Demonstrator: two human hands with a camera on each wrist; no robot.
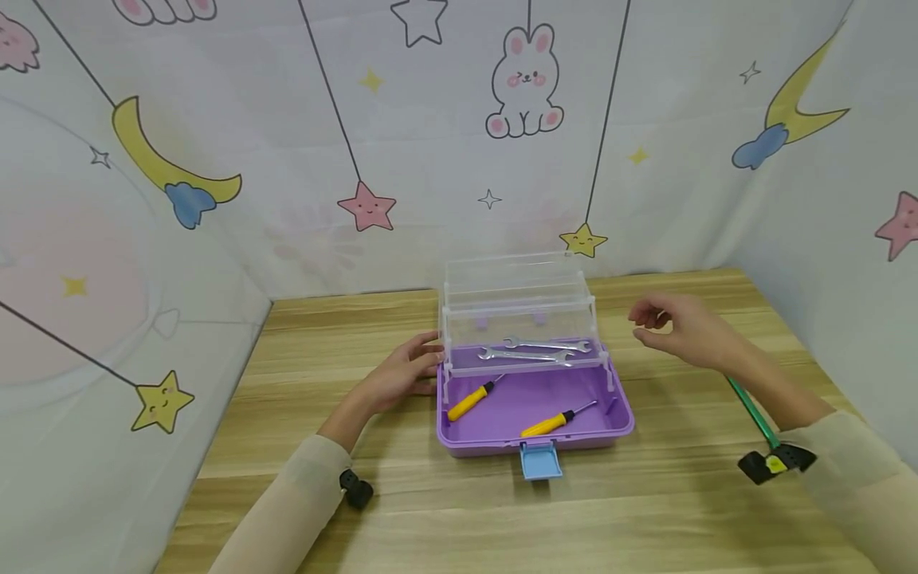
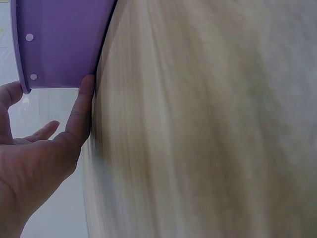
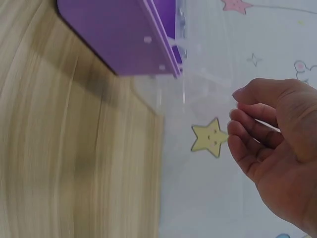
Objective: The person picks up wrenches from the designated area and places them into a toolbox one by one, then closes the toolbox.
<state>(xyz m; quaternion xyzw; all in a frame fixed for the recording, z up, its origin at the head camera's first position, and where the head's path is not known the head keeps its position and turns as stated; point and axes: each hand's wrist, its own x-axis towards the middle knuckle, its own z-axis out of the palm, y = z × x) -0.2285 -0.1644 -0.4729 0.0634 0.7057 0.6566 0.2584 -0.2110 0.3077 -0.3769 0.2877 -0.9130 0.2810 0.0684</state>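
Observation:
A purple toolbox (image 1: 624, 418) stands on the table, its clear lid (image 1: 512, 275) raised at the back. Two silver wrenches, a front one (image 1: 527, 356) and a rear one (image 1: 548, 344), lie in the raised clear tray (image 1: 466, 368). In the bottom are two yellow-handled screwdrivers, one at left (image 1: 469, 402) and one at right (image 1: 548, 424). My left hand (image 1: 402, 371) touches the box's left side, thumb and fingers spread in the left wrist view. Right of the box, my right hand (image 1: 677, 323) hovers with loosely bent fingers, holding nothing.
A blue latch (image 1: 540, 461) hangs at the box's front. Under my right forearm lies a green rod (image 1: 751, 408), its ends hidden. Behind the wooden table (image 1: 323, 343) hangs a white cloth (image 1: 445, 159) printed with stars and a rabbit.

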